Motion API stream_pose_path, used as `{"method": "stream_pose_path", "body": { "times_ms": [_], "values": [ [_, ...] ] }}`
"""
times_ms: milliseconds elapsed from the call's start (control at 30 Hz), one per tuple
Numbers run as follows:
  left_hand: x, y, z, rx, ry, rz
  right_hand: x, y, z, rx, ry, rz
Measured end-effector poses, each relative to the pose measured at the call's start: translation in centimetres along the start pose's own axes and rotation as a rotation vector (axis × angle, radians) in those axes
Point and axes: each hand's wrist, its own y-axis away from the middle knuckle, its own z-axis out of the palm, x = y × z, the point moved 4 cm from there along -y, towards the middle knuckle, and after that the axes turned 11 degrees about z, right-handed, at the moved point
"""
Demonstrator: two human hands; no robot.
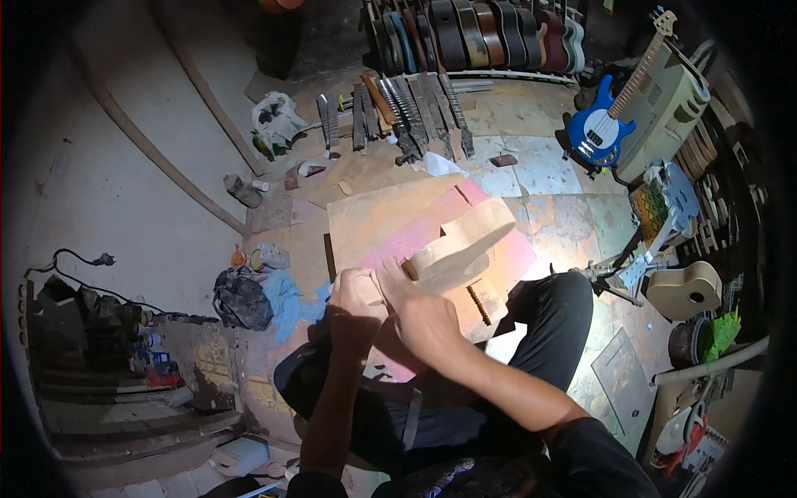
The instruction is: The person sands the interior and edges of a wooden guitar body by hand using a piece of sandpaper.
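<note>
Guitar body (465, 245) slants over the board (357, 217) at mid-frame, hands (423, 315) close together at its lower-left end (whether clamped, I cannot tell), probably steadying it.

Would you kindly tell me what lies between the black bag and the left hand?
In the head view, crumpled light-blue material lies between the black bag and the left hand.

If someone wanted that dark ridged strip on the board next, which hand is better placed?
Probably the right hand: it is nearer the ridged strip, while the left hand is farther off, on the right hand's other side.
</note>
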Motion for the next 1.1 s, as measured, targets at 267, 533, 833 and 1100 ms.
{"method": "stream_pose_path", "body": {
  "times_ms": [267, 533, 833, 1100],
  "values": [
    [0.7, -0.2, -0.2, 0.072, 0.108, -0.107, -0.1, 0.3, -1.4, -0.066, -0.055, 0.031],
    [0.2, 0.0, -0.5, 0.026, 0.001, 0.041, 1.0, 4.4, -6.5, -0.146, -0.206, -0.025],
    [6.7, -8.4, -0.7, -0.452, -0.014, -0.413, 2.1, 2.2, -13.6, 0.179, -0.210, -0.097],
    [6.4, -8.9, 4.1, -0.118, 0.096, -0.178, 1.4, -0.4, -12.0, 0.113, -0.033, 0.014]
  ]
}}
